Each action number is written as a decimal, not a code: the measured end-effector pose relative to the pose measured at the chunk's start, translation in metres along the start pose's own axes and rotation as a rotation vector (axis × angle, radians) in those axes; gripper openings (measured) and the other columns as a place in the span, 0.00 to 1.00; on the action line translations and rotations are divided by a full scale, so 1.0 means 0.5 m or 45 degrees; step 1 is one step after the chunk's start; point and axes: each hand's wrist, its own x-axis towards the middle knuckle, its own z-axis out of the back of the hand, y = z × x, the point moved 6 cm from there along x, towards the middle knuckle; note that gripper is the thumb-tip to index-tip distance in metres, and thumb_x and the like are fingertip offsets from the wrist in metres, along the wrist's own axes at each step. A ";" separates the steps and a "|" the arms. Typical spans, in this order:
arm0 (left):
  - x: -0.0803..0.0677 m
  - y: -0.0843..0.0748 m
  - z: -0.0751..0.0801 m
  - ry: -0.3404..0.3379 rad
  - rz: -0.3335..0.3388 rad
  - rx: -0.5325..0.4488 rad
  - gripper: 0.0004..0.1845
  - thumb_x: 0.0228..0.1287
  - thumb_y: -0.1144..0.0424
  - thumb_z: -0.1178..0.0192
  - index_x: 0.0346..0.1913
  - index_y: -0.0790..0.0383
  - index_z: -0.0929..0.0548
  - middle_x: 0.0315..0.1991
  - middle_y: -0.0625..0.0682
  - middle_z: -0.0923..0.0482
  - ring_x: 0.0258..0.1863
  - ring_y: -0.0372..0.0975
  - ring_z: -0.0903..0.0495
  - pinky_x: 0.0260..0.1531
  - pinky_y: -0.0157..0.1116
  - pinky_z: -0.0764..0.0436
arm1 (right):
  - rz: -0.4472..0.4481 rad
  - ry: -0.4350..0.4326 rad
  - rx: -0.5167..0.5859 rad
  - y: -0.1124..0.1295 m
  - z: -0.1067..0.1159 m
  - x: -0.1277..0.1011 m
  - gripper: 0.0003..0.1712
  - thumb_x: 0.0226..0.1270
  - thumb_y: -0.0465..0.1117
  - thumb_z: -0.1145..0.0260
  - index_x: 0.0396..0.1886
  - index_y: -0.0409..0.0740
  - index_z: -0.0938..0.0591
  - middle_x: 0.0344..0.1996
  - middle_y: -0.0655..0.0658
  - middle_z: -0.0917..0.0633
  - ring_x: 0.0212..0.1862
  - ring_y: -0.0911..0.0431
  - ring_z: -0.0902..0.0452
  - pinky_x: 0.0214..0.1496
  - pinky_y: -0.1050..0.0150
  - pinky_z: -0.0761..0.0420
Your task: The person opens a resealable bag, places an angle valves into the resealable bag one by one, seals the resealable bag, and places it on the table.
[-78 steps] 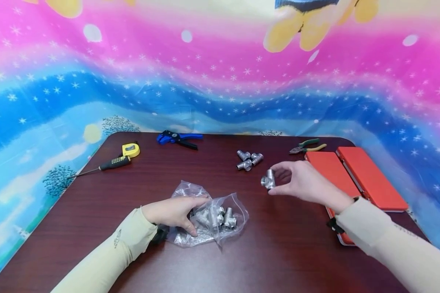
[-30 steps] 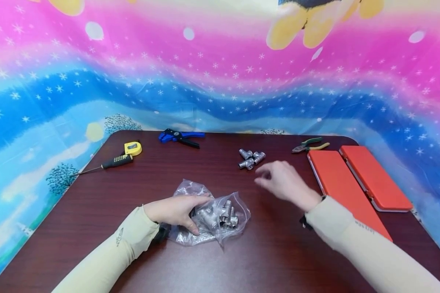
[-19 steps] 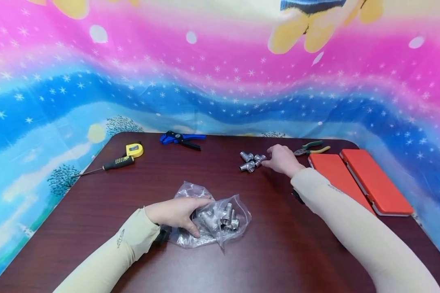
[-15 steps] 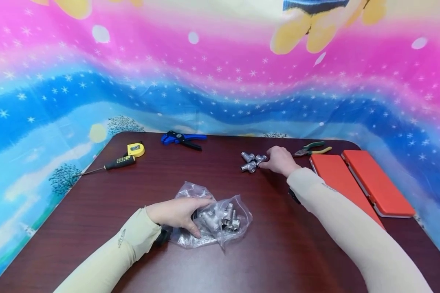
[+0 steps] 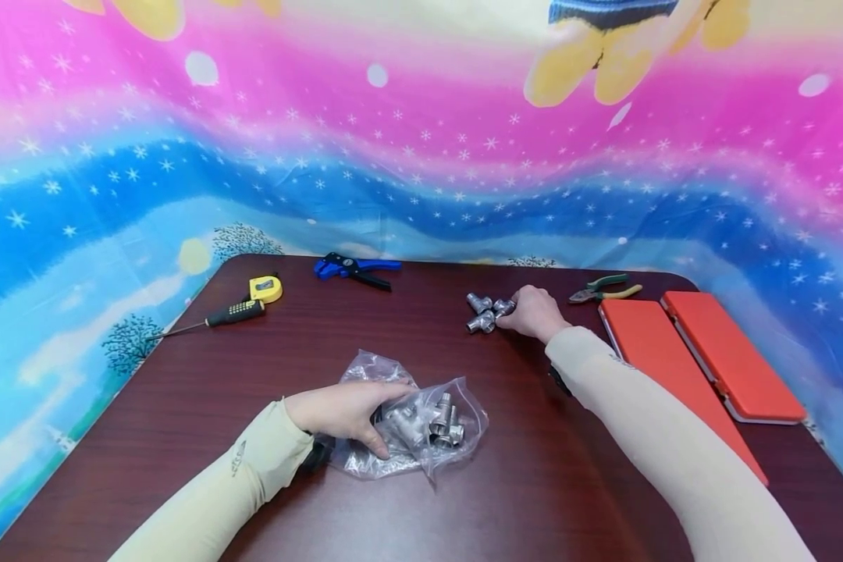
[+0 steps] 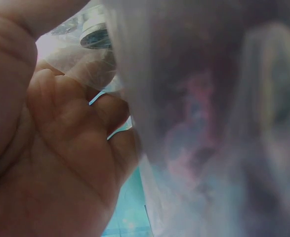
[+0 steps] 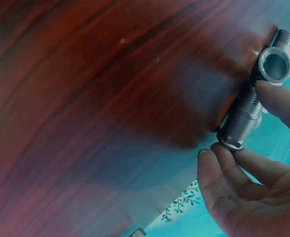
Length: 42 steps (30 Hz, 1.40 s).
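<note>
My left hand [image 5: 344,410] holds a clear plastic bag [image 5: 375,466] lying on the table, its thumb and fingers around the bag's side. Through the bag's film several metal tee fittings [image 5: 444,420] show. Farther back, my right hand [image 5: 532,312] pinches a threaded metal tee fitting [image 7: 238,121] between thumb and fingertips. In the head view, two more tee fittings [image 5: 479,303] lie against it on the left. The left wrist view is mostly filled by blurred plastic film.
On the dark wood table [image 5: 365,328] lie a blue wire stripper [image 5: 351,268], a yellow tape measure [image 5: 265,289] and a screwdriver [image 5: 235,314]. Pliers [image 5: 600,290] and two red cases [image 5: 734,355] lie to the right. A patterned cloth [image 5: 421,156] hangs behind.
Earlier my right hand held a tee fitting beside the bag; then, without it, it moved back to the group of three and took hold of the right one. The bag shows another fitting.
</note>
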 end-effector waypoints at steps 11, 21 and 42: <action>0.003 -0.006 0.001 0.020 0.023 -0.022 0.48 0.48 0.59 0.21 0.72 0.61 0.34 0.68 0.51 0.30 0.67 0.41 0.33 0.64 0.40 0.32 | 0.152 -0.081 -0.104 0.009 0.083 -0.072 0.25 0.56 0.45 0.28 0.47 0.31 0.17 0.41 0.35 0.15 0.37 0.45 0.23 0.41 0.51 0.22; 0.002 -0.004 0.010 0.019 0.036 -0.013 0.48 0.49 0.60 0.21 0.73 0.62 0.34 0.69 0.52 0.32 0.68 0.42 0.34 0.65 0.42 0.32 | 0.435 -0.122 -0.100 0.066 0.125 -0.284 0.32 0.53 0.44 0.23 0.56 0.31 0.19 0.38 0.43 0.16 0.35 0.54 0.22 0.35 0.59 0.21; 0.005 0.000 0.000 -0.005 0.016 0.006 0.48 0.46 0.57 0.20 0.71 0.60 0.32 0.66 0.51 0.28 0.64 0.42 0.30 0.64 0.42 0.31 | 0.780 -0.074 -0.063 0.195 -0.054 -0.369 0.27 0.46 0.42 0.21 0.46 0.33 0.15 0.34 0.46 0.16 0.35 0.54 0.21 0.37 0.57 0.19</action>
